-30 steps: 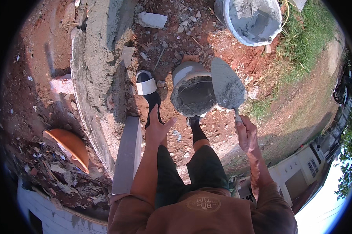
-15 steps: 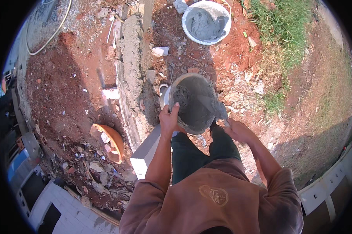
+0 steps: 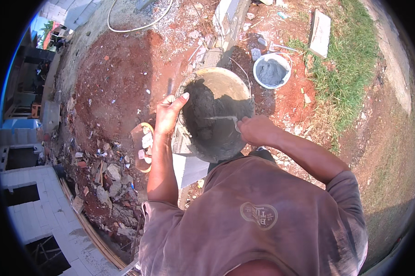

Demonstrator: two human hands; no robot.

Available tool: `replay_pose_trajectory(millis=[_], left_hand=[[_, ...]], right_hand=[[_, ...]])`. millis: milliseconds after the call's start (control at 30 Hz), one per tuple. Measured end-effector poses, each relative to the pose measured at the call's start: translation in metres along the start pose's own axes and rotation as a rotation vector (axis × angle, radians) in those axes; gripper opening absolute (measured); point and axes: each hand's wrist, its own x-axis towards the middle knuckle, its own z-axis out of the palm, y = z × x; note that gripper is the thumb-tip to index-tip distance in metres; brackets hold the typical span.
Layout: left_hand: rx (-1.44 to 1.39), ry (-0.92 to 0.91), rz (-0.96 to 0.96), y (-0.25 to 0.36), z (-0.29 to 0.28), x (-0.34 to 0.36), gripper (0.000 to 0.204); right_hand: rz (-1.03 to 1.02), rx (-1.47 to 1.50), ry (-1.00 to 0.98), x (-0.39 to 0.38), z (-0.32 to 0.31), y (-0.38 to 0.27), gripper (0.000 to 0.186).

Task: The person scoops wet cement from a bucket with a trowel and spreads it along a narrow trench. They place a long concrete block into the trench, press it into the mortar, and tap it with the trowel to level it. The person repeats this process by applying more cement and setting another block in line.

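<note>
My left hand [image 3: 170, 112] grips the left rim of a round bucket [image 3: 235, 83] raised in front of my torso, thumb over the edge. Grey wet mortar [image 3: 200, 129] coats its inside, half in shadow. My right hand [image 3: 255, 129] is closed on the handle of a trowel [image 3: 221, 117], whose blade is inside the bucket, seen nearly edge-on. Behind and below the bucket a pale grey block [image 3: 189, 170] rests by a rough low concrete wall [image 3: 214, 57].
A white pail of grey mortar [image 3: 272, 71] stands on red soil beside grass and a pale slab [image 3: 318, 32]. An orange broken basin [image 3: 137, 142] holds rubble at left. A hose [image 3: 138, 28] lies at the top; block walls [image 3: 33, 207] edge the lower left.
My left hand has gone from open to gripping the bucket, which has risen from the ground. The trowel has moved into it. The view has swung, showing more ground at left.
</note>
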Motion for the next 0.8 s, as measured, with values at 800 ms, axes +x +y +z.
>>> replay_pose_trajectory(millis=[800], left_hand=[[0.203, -0.077, 0.253, -0.005, 0.082, -0.038, 0.023]], right_hand=[[0.229, -0.264, 0.172, -0.071, 0.014, 0.033, 0.019]])
